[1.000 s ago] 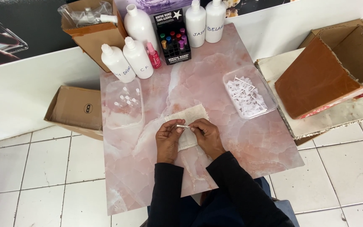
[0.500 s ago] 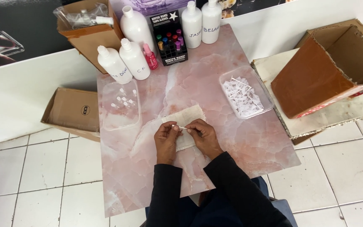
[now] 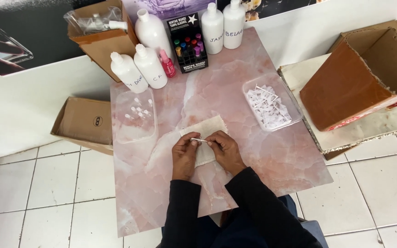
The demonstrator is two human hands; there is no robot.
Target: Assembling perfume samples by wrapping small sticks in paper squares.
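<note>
Both hands meet over a pale cloth (image 3: 207, 133) on the pink table (image 3: 272, 170): the left hand (image 3: 184, 154) and right hand (image 3: 224, 149) each pinch an end of a thin vial (image 3: 200, 140), held level just above the cloth

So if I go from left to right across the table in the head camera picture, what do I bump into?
Clear tray of small vials → left hand → thin stick held by both hands → right hand → clear tray of white pieces → brown box, off the table's right edge.
</note>
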